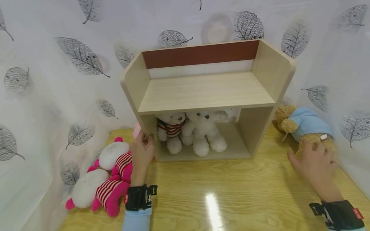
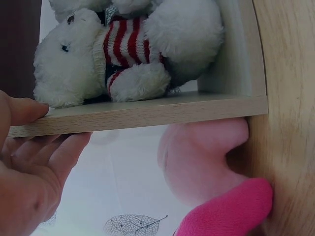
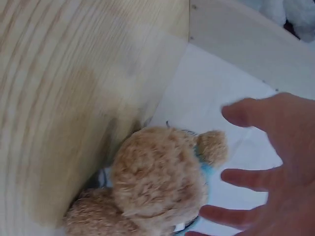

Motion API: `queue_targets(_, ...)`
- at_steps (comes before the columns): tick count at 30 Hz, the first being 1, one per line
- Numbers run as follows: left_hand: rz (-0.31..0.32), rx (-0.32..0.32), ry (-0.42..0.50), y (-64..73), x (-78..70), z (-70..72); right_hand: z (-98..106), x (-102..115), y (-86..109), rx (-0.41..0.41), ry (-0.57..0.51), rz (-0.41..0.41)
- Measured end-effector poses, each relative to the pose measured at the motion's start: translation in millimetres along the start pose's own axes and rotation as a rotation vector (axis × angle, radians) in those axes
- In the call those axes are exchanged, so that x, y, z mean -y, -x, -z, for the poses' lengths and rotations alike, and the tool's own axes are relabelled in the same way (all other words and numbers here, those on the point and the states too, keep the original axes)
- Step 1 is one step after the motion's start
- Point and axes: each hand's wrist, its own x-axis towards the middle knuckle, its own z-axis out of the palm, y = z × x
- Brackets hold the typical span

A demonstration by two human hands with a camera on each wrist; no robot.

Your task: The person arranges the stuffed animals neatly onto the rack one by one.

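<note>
One brown teddy bear (image 1: 306, 123) lies on the wooden table (image 1: 199, 183), toward half past three from the middle of the two-tier shelf (image 1: 205, 91). Being plush, it should handle light, squashy and hard to break, its nap resisting slips; the waist, under the light-blue shirt (image 1: 310, 118) (a white tag (image 1: 324, 137) shows at the hem), looks the best place to take hold. Its long axis slants in the head view: head (image 1: 284, 115) between ten and eleven o'clock, rump (image 1: 311, 138) between four and five. At that rump the right hand (image 1: 318, 165) hangs with fingers (image 3: 251, 179) spread, gripping nothing; whether a fingertip touches, I cannot tell. Well apart, toward nine o'clock, the left hand (image 1: 142, 152) clamps the shelf's left side panel (image 2: 147, 114), likely stiff and heavier.
</note>
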Motion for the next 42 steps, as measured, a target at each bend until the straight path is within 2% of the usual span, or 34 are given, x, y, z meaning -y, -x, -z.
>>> queue_targets(2,0.003,0.005,0.000,-0.4,0.3,0.1,2.0,-8.0,-1.4,0.185,0.034,-0.086)
queue_targets(3,0.008,0.009,0.001,-0.5,0.4,0.2,1.3,-12.9,-1.9,0.225,0.038,-0.093)
queue_targets(5,0.014,0.018,0.011,-0.3,0.3,0.2,-0.5,-21.7,-2.8,0.270,0.052,-0.077)
queue_targets(7,0.015,0.022,0.014,0.0,0.0,0.6,-2.8,-29.3,-4.2,0.280,0.076,-0.042)
queue_targets(12,0.004,0.022,0.030,0.3,-0.6,2.2,-6.0,-40.6,-9.8,0.257,0.142,0.031)
queue_targets(16,-0.009,0.009,0.032,1.0,0.1,2.0,-6.5,-43.1,-11.2,0.224,0.134,0.058)
queue_targets(23,-0.009,-0.009,-0.001,1.2,1.5,-0.9,-4.4,-41.5,-12.1,0.202,0.004,-0.023)
queue_targets(31,0.021,0.029,0.016,-0.1,-0.2,1.4,-0.5,-38.9,1.5,0.017,-0.180,-0.039)
queue_targets(33,0.016,0.025,0.018,0.1,-0.3,1.5,2.6,-39.8,4.3,-0.005,-0.192,-0.054)
queue_targets(36,0.010,0.022,0.024,0.3,-0.2,1.7,8.7,-43.2,6.3,0.017,-0.172,-0.072)
queue_targets(40,0.006,0.024,0.038,0.1,-0.4,2.4,14.0,-51.6,9.5,0.039,-0.165,-0.003)
queue_targets(42,0.006,0.020,0.039,0.2,-0.1,2.5,14.8,-56.5,11.4,0.024,-0.178,0.082)
